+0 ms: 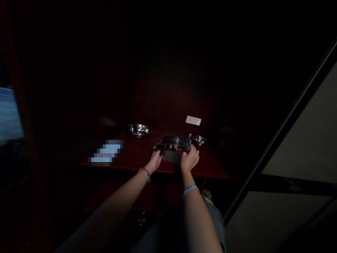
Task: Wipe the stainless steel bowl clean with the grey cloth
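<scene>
Both of my hands grip a shiny metal bowl (173,142) above the front part of a dark red shelf. My left hand (155,161) is closed on its left side, with the fingers partly hidden beneath it. On the opposite side, my right hand (190,160) is closed on the bowl, and a bunched grey cloth (189,143) shows at the rim beside it. Another metal bowl (139,130) rests farther back on the left. Behind my right hand stands a smaller metal bowl (199,140).
The red shelf (210,167) ends in a front edge below my hands. A white socket plate (193,120) is on the back wall. A blurred-out light blue item (107,153) lies at the shelf's left. Along the right runs a slanted dark-framed panel (297,147). The surroundings are very dark.
</scene>
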Motion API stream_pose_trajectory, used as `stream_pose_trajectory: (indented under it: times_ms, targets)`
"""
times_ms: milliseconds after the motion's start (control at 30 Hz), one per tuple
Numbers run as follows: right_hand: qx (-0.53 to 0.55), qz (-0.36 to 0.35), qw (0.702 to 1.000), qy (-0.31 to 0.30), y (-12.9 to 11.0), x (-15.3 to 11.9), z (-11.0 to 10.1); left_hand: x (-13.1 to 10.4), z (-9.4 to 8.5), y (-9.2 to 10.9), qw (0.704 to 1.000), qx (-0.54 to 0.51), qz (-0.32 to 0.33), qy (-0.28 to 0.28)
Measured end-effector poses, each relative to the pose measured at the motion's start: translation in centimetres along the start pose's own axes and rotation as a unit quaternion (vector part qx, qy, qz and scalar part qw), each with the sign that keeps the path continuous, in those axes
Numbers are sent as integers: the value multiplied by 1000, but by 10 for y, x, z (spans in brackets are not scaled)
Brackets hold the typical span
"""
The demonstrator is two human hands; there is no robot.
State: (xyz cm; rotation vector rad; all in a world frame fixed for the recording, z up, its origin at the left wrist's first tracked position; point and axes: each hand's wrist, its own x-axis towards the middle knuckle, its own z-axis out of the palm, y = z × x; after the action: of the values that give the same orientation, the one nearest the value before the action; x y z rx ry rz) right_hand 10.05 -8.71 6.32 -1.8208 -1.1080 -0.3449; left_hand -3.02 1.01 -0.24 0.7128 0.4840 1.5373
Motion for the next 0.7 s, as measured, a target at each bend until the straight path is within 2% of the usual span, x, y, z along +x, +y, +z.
stream_pose_trajectory:
  times_ms: [100, 200, 467, 700]
  targets:
    - [-8, -9, 1000, -10, 0, 0, -1, -1, 1, 1, 1000, -6, 9, -11]
    - [-4, 1, 1000, -3, 1, 1, -1, -1, 1, 3, 1000, -10, -23, -2]
    - [40, 81, 996, -5, 4, 4, -1, -4, -5, 6, 999, 16, -37, -16]
    - [66, 147, 986, -47, 4, 6, 0, -2, -4, 6, 999, 27, -40, -3]
